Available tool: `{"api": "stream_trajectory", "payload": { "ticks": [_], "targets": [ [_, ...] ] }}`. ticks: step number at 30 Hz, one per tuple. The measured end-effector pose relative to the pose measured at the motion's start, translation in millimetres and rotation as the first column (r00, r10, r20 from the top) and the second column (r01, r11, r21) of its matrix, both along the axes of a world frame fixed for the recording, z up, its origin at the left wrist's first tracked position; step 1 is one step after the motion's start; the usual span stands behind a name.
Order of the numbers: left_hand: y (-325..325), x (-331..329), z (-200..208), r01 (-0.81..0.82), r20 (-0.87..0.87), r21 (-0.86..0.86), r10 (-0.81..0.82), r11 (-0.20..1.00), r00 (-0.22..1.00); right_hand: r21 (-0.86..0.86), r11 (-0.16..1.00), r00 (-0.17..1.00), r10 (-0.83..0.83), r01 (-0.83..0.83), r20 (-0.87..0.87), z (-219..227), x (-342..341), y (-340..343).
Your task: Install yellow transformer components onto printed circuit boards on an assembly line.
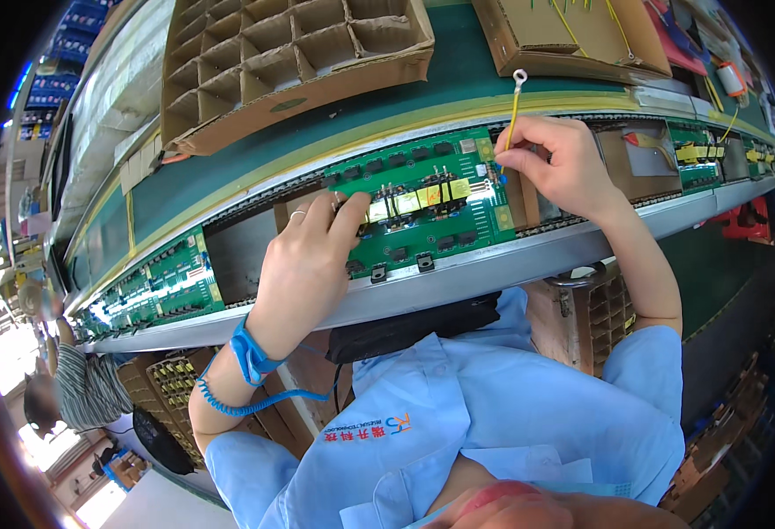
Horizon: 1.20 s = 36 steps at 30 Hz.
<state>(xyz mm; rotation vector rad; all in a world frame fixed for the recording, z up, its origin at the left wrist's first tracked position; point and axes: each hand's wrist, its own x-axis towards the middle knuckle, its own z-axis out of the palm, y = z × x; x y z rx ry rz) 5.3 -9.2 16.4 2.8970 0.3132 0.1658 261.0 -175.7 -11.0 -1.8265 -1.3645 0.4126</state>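
Observation:
A green circuit board [414, 163] lies on the metal conveyor rail in front of me, with black parts and a row of yellow-wrapped transformers [418, 203] along its middle. My left hand [312, 251] is on the board's left end, its fingers bent and gripping there; the fingertips partly hide the parts beneath. At the board's right end, my right hand [563, 167] pinches a short yellow wire [514, 119] between thumb and forefinger. The wire stands nearly upright, with a ring terminal [519, 77] at its top. Its lower end is by a small blue part [503, 179].
Beyond the rail [458, 273] stand a divided cardboard box [299, 101] and another cardboard box [528, 57] with yellow wires in it. More green boards [163, 286] sit along the line to the left and right. A person in a striped sleeve [96, 388] is at far left.

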Motion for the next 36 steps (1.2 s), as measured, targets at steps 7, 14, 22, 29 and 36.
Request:
{"api": "stream_trajectory", "payload": {
  "ticks": [7, 14, 22, 29, 36],
  "targets": [
    [1, 1, 3, 0.011, 0.002, -0.012, -0.011, 1.000, 1.000, 0.067, 0.995, 0.984, 0.057, -0.069, 0.172, -7, 3, 1],
    [6, -6, 1, -0.013, 0.018, -0.131, 0.015, 0.991, 1.000, 0.102, 0.981, 0.928, 0.118, -0.164, 0.353, 0, 0, 4],
    [10, -23, 6, -0.099, 0.129, -0.366, 0.156, 0.925, 0.979, -0.036, 0.991, 0.950, 0.131, -0.126, 0.284, 6, -9, -4],
    [17, -27, -12, -0.014, 0.203, -0.442, 0.115, 0.897, 0.972, 0.153, 0.987, 0.967, 0.011, -0.051, 0.253, 16, 1, -42],
    [10, 2, -17, 0.112, 0.187, -0.594, 0.001, 0.797, 0.982, 0.101, 0.863, 0.748, 0.365, -0.496, 0.554, 43, -77, -14]
  ]
}}
